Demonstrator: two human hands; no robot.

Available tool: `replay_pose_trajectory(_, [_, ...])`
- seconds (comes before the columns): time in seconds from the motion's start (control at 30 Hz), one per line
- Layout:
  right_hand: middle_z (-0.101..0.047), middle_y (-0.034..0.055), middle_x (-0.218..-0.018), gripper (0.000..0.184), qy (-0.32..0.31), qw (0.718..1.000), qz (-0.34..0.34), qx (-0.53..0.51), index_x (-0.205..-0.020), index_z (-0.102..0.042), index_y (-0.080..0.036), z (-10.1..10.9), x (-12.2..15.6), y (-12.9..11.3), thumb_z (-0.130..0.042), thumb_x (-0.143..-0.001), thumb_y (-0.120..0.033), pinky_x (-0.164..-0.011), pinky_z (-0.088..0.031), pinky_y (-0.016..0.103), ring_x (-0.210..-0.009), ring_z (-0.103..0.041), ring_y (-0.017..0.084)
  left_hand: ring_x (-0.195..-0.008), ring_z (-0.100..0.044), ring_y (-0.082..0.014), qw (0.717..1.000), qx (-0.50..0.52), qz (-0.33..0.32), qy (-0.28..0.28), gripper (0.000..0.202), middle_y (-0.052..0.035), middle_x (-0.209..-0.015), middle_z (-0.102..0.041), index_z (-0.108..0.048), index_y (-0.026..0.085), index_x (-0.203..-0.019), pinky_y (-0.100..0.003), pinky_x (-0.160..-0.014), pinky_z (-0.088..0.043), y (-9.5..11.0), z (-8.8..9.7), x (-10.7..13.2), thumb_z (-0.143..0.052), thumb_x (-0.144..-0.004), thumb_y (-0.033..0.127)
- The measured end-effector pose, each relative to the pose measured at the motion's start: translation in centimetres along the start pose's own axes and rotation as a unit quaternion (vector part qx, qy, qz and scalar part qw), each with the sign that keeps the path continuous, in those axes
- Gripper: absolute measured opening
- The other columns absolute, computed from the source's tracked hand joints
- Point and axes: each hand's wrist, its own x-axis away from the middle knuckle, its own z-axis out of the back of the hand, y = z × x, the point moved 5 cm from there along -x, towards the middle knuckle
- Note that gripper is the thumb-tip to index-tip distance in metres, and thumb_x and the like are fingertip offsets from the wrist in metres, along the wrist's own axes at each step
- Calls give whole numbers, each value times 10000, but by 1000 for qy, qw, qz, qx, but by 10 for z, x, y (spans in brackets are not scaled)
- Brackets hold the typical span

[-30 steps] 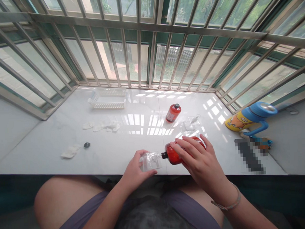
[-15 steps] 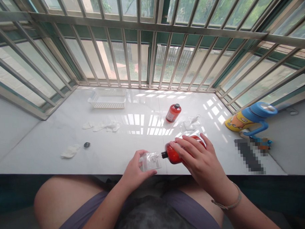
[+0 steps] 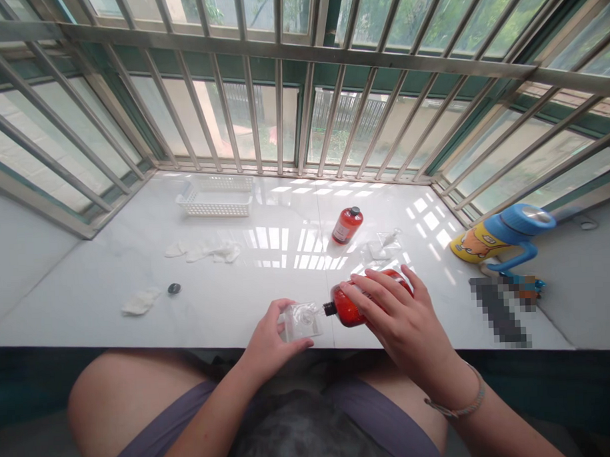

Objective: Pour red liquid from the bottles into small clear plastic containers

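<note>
Between the thumb and fingers of my left hand is a small clear square container, held close to the counter's front edge. My right hand wraps over a red bottle that lies tilted on its side. The bottle's black uncapped neck points left at the clear container's right side, very near it. Whether liquid is flowing out is too fine to make out. A black cap rests on the counter to the left, beside a crumpled white tissue.
Farther back stand a second red bottle with a dark cap and a white perforated basket. Clear plastic pieces and more tissues lie on the white counter. A blue-yellow flask stands right. Metal bars line the window.
Almost nothing differs. The red bottle and my right hand have shifted very slightly to the right; my left hand and the clear container look the same.
</note>
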Motion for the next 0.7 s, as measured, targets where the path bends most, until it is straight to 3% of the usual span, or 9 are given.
replay_pose_trajectory(0.7, [-688, 31, -1526, 499, -5, 1000, 26, 14, -1542, -591, -314, 6, -11, -1, -591, -1078, -129, -1350, -145, 580, -1462, -579, 282, -1254, -703, -318, 1000, -5, -10, 10, 733, -102, -1350, -699, -584, 264, -1314, -483, -1109, -587, 0, 2, 0, -978, -719, 431])
